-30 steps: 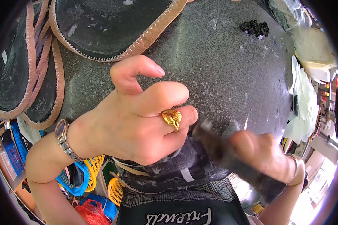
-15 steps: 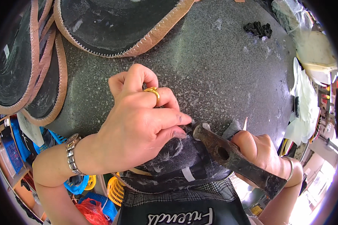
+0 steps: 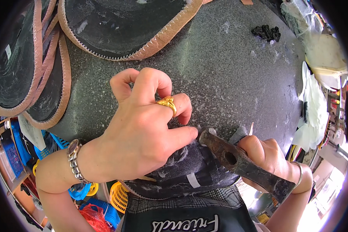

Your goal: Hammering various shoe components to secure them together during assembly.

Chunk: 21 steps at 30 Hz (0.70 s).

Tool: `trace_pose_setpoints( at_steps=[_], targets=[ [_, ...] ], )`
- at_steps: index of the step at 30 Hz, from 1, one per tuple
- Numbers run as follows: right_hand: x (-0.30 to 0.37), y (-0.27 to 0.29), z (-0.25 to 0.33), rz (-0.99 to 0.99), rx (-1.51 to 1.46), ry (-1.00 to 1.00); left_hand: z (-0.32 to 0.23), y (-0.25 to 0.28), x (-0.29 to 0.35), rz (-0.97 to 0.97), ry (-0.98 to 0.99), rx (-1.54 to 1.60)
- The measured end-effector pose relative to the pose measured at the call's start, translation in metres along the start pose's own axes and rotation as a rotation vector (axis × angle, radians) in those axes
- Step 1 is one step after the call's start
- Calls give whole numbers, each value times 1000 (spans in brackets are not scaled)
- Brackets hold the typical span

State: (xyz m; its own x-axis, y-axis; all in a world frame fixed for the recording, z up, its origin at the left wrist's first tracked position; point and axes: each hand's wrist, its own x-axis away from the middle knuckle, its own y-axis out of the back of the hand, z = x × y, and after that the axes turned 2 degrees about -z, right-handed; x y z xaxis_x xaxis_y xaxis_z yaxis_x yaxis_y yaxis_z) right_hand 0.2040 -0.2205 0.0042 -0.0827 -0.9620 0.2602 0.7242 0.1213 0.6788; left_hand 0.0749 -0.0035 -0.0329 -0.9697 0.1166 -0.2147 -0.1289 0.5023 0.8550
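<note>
We see the right hand (image 3: 268, 154) closed around the hammer (image 3: 247, 166), whose dark metal head slants from upper left to lower right, its round face beside the left fingertips; the handle is hidden from us. The left hand (image 3: 137, 127) arches over the dark fuzzy piece (image 3: 185, 164), its forefinger stretched toward the hammer's face and the other fingers we can see bent; its thumb tip is hidden, so we cannot tell whether it pinches anything. The dark piece lies at the near edge of the speckled dark tabletop (image 3: 220, 77), just in front of the black apron (image 3: 174, 216), with 1 white strip (image 3: 193, 180) across it. We find 1 gold ring (image 3: 167, 103) and 1 watch (image 3: 74, 158) on the left side, and 1 bracelet (image 3: 299, 174) on the right wrist. Beyond the left hand lies a large black panel (image 3: 112, 27) with zigzag-stitched brown edging; similar panels (image 3: 15, 73) overlap at far left. Small black parts (image 3: 266, 34) sit bunched at upper right.
</note>
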Motion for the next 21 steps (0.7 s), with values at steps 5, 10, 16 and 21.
trace_pose_setpoints(
  at_steps=[5, 10, 16, 21],
  targets=[
    [-12, 4, 2, -51, 91, 19, -1, 0, 5, -12, -33, -93],
    [-15, 6, 14, -222, 164, -2, -4, -3, 6, -41, 40, -37],
    [-6, -6, -4, -125, 59, 19, -1, -14, 9, -107, 244, 216],
    [-4, -2, -2, -110, 21, -30, -4, -10, 9, -91, 169, 154]
  ],
)
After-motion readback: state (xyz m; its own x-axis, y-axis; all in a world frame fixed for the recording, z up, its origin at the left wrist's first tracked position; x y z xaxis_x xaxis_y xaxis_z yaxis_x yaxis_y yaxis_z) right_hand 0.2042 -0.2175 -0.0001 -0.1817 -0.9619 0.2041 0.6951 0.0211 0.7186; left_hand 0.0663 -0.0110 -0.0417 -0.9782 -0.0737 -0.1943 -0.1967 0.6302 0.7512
